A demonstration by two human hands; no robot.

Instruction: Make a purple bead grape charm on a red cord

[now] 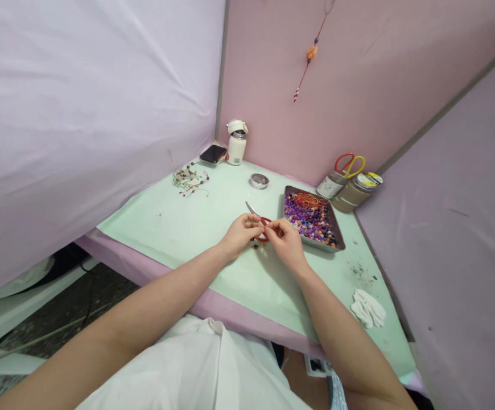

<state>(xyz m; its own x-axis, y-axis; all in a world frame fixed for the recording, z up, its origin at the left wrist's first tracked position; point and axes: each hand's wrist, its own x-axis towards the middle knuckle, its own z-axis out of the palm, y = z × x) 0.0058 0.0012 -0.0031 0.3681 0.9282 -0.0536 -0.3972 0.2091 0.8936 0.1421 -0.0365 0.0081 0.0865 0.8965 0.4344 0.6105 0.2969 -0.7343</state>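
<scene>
Right, both hands were in at the middle of the mat (pixel 166 222); the left hand (pixel 241 232) was curled, thumb and forefinger pinched together at the tips; the right hand (pixel 287 239) mirrored it, fingertips pressed together and meeting the left's; whatever sat in those pinches was too small to make out. The scissors (pixel 256 214) lay right there between and under the fingertips, red handles tucked by the fingers, blades pointing away towards the far left; whether either hand actually gripped them, I couldn't tell. Both forearms were bare and angled in from the near edge, over a white garment (pixel 196 370) low in view.

Just beside the right hand was the tray (pixel 338 230), full of purple and mixed beads (pixel 311 221) with a coil of red cord (pixel 305 199) at its far end; beyond it, against the pink wall, a cup (pixel 328 185) held spare scissors (pixel 348 164) with red and yellow handles, and a brown pot (pixel 355 193) leaned beside it, touching. A small round tin (pixel 259 180) sat beyond the hands, apart from the tray; further back in the corner stood a white bottle (pixel 236 143) with a phone (pixel 213 154) just beside it; a tangle of beaded strings (pixel 189 179) lay at the far left of the mat. A white cloth (pixel 369 307) lay near the right edge; a beaded charm (pixel 311 52) hung on the wall.
</scene>
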